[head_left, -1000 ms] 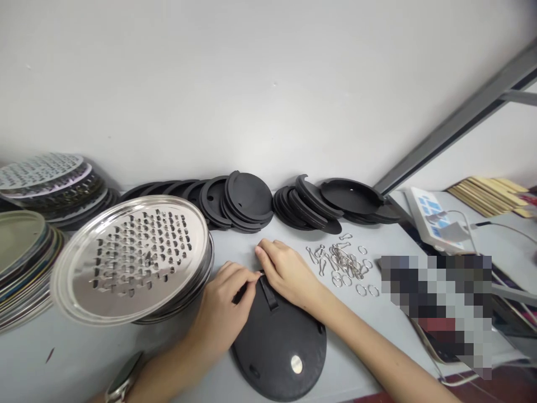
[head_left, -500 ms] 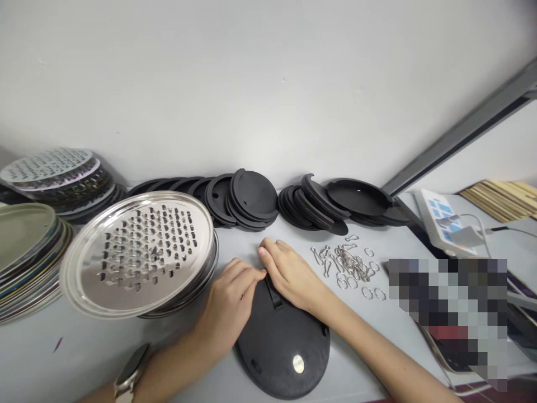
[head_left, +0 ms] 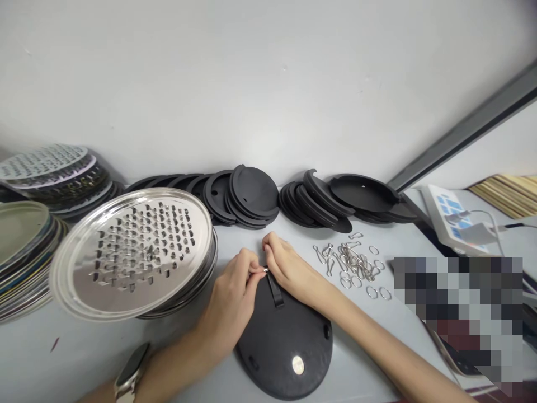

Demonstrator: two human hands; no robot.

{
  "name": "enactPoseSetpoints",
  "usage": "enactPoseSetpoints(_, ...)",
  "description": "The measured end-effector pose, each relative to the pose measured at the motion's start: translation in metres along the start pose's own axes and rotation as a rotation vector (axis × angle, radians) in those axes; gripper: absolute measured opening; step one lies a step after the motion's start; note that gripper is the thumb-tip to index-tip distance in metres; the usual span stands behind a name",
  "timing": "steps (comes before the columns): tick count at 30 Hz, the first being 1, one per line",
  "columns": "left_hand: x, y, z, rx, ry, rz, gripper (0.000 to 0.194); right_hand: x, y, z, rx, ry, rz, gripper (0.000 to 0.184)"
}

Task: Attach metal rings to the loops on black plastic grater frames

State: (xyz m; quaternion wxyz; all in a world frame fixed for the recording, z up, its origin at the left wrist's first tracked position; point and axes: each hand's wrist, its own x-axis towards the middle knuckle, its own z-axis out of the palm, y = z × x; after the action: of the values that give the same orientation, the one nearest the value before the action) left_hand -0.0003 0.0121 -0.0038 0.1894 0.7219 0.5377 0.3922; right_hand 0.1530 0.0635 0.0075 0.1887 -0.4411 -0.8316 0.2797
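Note:
A round black disc (head_left: 289,347) with a pale oval sticker (head_left: 297,365) lies on the table below both hands. A short black strap (head_left: 276,291) runs up its face to its far edge. My left hand (head_left: 235,302), with a watch on the wrist, pinches a small shiny metal piece (head_left: 265,270) at the strap's upper end; its exact kind is too small to tell. Closed at the same far edge is my right hand (head_left: 289,266), its fingertips beside the left ones. What lies between the right fingers is hidden.
Right of my hands lies a heap of metal rings and clips (head_left: 354,263). A stack topped by a round metal grater plate (head_left: 138,263) stands at left. Black discs (head_left: 255,193) line the wall. A power strip (head_left: 448,218) and a blurred-out patch (head_left: 461,319) are at right.
The left fingers have shifted slightly, and a shiny metal piece now shows at their tips. Both hands stay at the disc's far edge. The camera view has moved slightly.

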Motion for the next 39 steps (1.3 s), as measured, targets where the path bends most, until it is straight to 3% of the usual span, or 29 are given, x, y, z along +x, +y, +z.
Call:
enactPoseSetpoints(9,-0.001,-0.001,0.003,0.036,-0.020,0.078,0.023,-0.001,0.001,0.003,-0.040,0.004,0.003,0.013)
enactPoseSetpoints(29,0.002,-0.002,0.008,-0.015,-0.085,0.097,0.030,-0.002,0.007,0.002,0.067,0.011,-0.011,0.014)
enactPoseSetpoints(39,0.006,-0.002,-0.003,-0.087,-0.097,0.070,0.021,-0.004,0.011,0.006,0.007,0.010,-0.034,0.015)
